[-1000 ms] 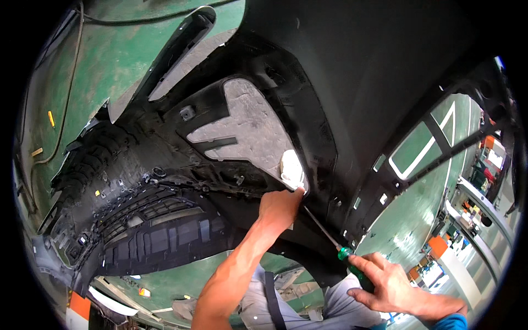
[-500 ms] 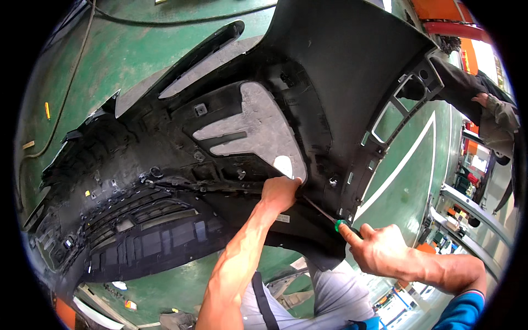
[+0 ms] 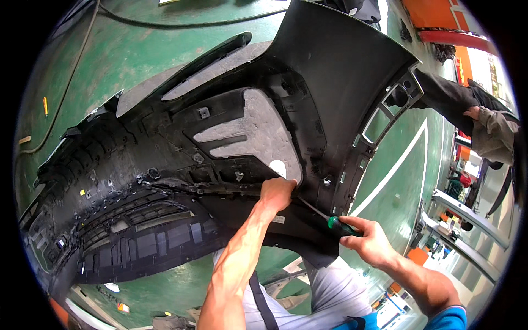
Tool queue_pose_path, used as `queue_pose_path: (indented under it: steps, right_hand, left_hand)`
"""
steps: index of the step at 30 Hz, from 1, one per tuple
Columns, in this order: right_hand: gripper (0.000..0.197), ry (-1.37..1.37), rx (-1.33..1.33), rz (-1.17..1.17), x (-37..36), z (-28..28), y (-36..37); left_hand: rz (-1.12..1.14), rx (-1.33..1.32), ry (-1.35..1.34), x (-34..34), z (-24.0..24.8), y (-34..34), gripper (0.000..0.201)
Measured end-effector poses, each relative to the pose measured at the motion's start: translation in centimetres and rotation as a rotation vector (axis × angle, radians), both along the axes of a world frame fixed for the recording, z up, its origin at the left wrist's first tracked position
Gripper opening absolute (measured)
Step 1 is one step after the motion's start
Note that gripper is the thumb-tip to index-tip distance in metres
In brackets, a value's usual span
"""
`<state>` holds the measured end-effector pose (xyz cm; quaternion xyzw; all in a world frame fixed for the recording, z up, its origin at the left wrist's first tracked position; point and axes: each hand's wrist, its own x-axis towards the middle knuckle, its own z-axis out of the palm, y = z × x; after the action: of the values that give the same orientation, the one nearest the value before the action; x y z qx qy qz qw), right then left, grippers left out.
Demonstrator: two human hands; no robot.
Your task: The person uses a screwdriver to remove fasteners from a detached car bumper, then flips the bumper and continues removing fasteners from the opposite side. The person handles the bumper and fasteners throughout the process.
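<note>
A large black car bumper (image 3: 286,49), its ribbed inner side facing me, slants across the view. My left hand (image 3: 276,193) is closed on it at the lower corner of a fork-shaped opening (image 3: 258,124); the fingertips are partly hidden. To its right, my right hand (image 3: 369,241) pinches the black and green handle of a screwdriver (image 3: 345,226) between thumb and fingers. The thin shaft runs up and left toward my left hand, along the bumper, and its tip is hidden there. A dark slatted grille part (image 3: 148,247) sits along the bumper's lower left.
A person in dark clothing (image 3: 448,102) stands at the right, beside the bumper's far end. Metal rails (image 3: 470,220) and cluttered shelves lie at the right. On the green floor are a hose (image 3: 69,82) and a yellow object (image 3: 45,105) at the left.
My right hand has loosened its wrap on the screwdriver to a finger-and-thumb hold, so more of the handle shows. My left hand keeps its place on the bumper.
</note>
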<state>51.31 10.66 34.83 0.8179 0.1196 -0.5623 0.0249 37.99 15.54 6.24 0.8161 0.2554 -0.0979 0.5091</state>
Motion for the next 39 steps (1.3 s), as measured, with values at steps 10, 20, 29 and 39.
queue_pose_path:
  steps: [10,20,29,39]
  right_hand:
    - [0.068,-0.048,-0.007,1.327,0.0,2.1,3.9]
    - [0.055,-0.112,-0.003,0.682,-0.2,0.5,1.0]
    - [0.061,-0.058,0.023,0.369,-0.4,0.5,0.8]
    - [0.056,-0.088,0.001,1.15,-0.6,1.2,2.0]
  left_hand:
    - [-0.02,-0.019,0.035,0.3,0.1,0.1,0.026]
    - [-0.005,-0.001,0.03,0.2,-0.7,-0.4,0.024]
    - [0.037,-0.014,0.028,0.0,-0.8,-0.7,0.03]
    - [0.013,-0.001,0.044,0.0,-0.1,-0.4,0.03]
